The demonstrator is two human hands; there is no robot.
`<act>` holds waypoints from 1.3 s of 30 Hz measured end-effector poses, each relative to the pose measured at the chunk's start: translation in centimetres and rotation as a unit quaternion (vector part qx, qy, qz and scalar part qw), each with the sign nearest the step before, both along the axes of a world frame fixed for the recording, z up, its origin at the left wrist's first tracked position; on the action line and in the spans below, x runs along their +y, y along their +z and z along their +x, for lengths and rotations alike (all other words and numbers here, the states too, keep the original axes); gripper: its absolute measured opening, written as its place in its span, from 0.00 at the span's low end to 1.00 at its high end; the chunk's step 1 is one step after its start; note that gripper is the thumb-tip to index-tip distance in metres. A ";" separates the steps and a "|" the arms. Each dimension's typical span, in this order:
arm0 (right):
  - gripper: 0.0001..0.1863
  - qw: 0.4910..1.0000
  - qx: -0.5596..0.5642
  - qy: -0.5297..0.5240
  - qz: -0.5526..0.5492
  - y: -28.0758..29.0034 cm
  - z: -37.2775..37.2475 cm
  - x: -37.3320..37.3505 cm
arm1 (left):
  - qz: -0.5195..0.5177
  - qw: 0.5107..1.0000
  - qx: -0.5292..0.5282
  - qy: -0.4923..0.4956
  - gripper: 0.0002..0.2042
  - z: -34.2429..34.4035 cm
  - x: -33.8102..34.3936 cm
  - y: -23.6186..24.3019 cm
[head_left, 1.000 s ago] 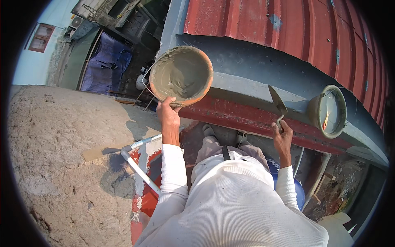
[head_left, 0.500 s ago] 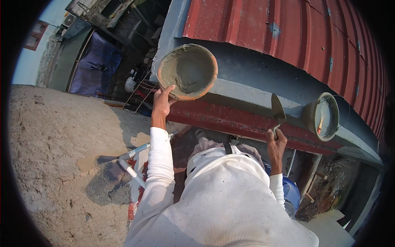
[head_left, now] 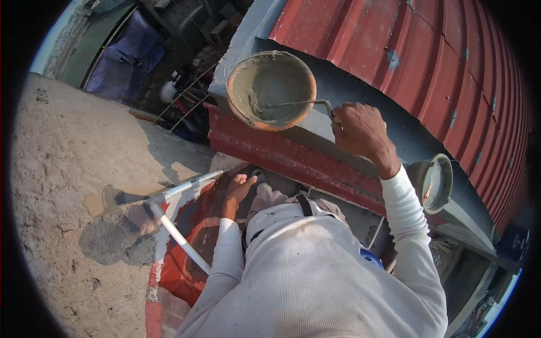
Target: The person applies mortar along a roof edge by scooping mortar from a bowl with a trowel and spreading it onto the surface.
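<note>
My right hand [head_left: 363,132] is closed around the handle of a trowel [head_left: 293,103], whose blade end reaches into the grey wet mortar inside an orange-rimmed bucket [head_left: 311,84]. That bucket sits on the concrete ledge beside the red roof, and part of the trowel is lost in the mortar. Lower down, my left hand [head_left: 239,190] hangs in front of my body, off the bucket, with loosely bent fingers and nothing visible in them.
A second bucket [head_left: 420,177] stands farther right along the ledge [head_left: 321,125], with a small tool inside. Ribbed red metal roofing [head_left: 428,67] slopes up beyond. On my left are a white pipe [head_left: 183,243] and a rough plastered wall [head_left: 84,186].
My left hand has let go of the orange-rimmed bucket and dropped toward my body. My right hand has moved up and left, bringing the trowel into that bucket.
</note>
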State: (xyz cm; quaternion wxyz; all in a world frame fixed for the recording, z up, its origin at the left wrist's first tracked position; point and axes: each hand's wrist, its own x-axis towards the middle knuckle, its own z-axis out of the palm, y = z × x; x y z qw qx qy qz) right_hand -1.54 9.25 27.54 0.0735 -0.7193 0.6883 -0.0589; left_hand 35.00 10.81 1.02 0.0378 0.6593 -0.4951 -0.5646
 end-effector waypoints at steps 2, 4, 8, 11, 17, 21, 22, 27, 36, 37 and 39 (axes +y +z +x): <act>0.03 0.996 0.073 0.037 0.037 1.2 0.9 -2.8 | 0.107 0.989 -0.019 -0.102 0.45 1.7 4.8 -2.2; 0.02 0.983 0.134 0.124 0.009 1.8 1.9 -4.8 | 0.172 0.977 0.045 -0.115 0.45 3.3 9.4 -4.4; 0.03 0.950 0.216 0.210 -0.084 -1.1 3.4 -7.5 | 0.208 0.975 0.078 -0.005 0.40 5.3 12.2 -5.2; 0.02 0.960 0.207 0.188 0.012 -2.6 5.5 -7.1 | 0.112 0.980 -0.012 -0.165 0.35 4.4 9.3 0.3; 0.12 0.939 -0.179 -0.007 -0.293 -1.7 2.6 -1.3 | -0.079 0.983 0.168 -0.005 0.22 0.5 5.5 15.5; 0.19 0.879 -0.266 -0.313 -0.243 -12.8 -6.0 2.0 | -0.250 0.912 0.325 0.024 0.24 -5.4 0.7 24.0; 0.20 0.877 -0.258 -0.357 -0.193 -15.1 -8.0 2.7 | -0.283 0.887 0.364 -0.001 0.29 -6.6 -0.3 25.9; 0.26 0.834 -0.263 -0.461 -0.155 -17.6 -15.1 5.8 | -0.399 0.830 0.382 -0.076 0.48 -12.5 -2.1 33.0; 0.28 0.897 -0.132 -0.372 -0.199 -31.4 -20.1 9.6 | -0.252 0.621 0.712 -0.210 0.56 -25.7 1.2 38.1; 0.28 0.875 -0.198 -0.434 -0.078 -31.4 -19.3 9.9 | -0.238 0.605 0.729 -0.213 0.56 -26.1 0.9 37.5; 0.22 0.909 -0.025 -0.404 -0.099 -28.3 -16.6 8.4 | -0.219 0.574 0.759 -0.217 0.56 -27.5 0.7 37.6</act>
